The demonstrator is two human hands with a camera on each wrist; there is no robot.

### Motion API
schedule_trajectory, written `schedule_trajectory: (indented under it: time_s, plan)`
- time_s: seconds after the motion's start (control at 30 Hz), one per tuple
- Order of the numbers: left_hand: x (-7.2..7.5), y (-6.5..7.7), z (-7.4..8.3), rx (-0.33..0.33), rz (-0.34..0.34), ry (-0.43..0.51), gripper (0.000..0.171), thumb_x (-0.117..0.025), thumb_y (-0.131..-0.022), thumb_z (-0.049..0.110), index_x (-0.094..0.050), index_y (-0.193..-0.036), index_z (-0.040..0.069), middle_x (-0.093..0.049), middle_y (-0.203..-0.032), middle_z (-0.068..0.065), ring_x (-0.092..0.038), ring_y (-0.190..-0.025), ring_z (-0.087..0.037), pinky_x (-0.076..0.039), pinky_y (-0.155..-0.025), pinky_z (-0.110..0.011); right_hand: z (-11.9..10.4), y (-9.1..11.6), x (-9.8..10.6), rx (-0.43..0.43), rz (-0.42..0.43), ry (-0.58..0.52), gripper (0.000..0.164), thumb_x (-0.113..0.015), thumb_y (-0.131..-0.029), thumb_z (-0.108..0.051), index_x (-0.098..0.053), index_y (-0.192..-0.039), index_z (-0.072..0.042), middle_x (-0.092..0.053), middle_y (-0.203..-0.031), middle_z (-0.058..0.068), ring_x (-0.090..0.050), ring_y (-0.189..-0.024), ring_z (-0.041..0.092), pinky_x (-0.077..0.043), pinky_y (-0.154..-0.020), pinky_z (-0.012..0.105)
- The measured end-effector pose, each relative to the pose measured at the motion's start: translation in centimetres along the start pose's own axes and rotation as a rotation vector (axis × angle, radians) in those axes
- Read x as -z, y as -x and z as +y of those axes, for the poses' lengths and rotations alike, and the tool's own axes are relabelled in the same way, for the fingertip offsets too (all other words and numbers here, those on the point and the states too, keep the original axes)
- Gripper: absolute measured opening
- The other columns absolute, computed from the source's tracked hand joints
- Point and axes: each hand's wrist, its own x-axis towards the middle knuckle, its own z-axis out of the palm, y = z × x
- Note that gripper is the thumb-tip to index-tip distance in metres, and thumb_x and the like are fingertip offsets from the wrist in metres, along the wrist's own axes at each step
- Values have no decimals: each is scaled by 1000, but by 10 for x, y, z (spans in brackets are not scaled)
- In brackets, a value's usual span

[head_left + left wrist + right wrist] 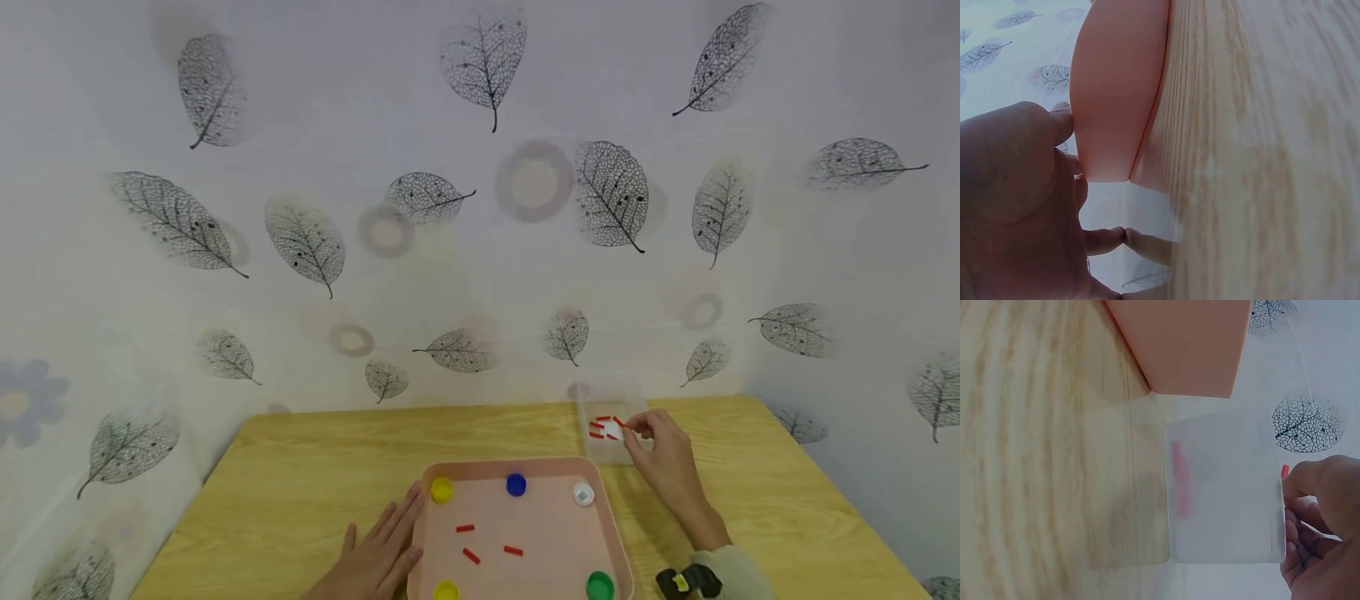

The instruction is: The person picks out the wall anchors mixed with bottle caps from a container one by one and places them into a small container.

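Observation:
My left hand (375,554) lies at the left side of a pink tray (543,527), fingers extended, some touching its rim; in the left wrist view the thumb side meets the tray wall (1119,94). At the back right, my right hand (669,467) is at the rim of a translucent plastic box (609,455). Between its thumb and index finger it pinches a small red stick (1285,470), of which only the end shows. Several more red sticks (596,426) lie inside the box. Three others, including one red stick (513,551), are scattered on the tray.
Round caps sit around the tray: a yellow cap (442,490), a blue cap (516,484), a white cap (583,494), a green cap (600,585) and a second yellow cap (446,591). The wooden table (315,475) meets a leaf-patterned wall (480,275) behind the box.

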Motion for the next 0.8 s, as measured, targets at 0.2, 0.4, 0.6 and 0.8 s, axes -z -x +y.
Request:
schedule_trajectory:
  time_s: [0.2,0.4,0.6,0.8]
  plan:
    - [4,1,2,25,-15,10,62,-24,-100,55,-2,-153,32,-3,-159,8,-15,-142,-34,-2,-89,-82,-2,-2,1,-1,-9,2,11,-74,-77,-1,-65,-82,-5,-58,-80,5,-54,-71,18,-46,-61,31]
    - [7,-2,4,36,-29,18,63,-22,-99,58,0,-153,34,0,-158,11,-15,-142,-33,-4,-89,-82,-2,-3,2,-18,-8,-8,11,-74,-77,-1,-65,-82,-5,-59,-80,5,-55,-71,19,-45,-62,31]
    - [4,-2,3,40,-15,36,62,-23,-99,56,-2,-153,34,-3,-158,10,-15,-142,-33,-3,-90,-81,-2,-3,4,-17,-3,-17,11,-75,-77,-2,-65,-81,-5,-60,-80,5,-55,-70,18,-46,-62,29]
    - [4,-3,2,41,-15,54,62,-24,-100,56,-1,-153,33,-2,-159,8,-14,-142,-34,-1,-89,-82,-1,-6,7,-14,7,-44,10,-75,-78,-3,-66,-81,-5,-62,-78,5,-57,-68,20,-48,-60,29]
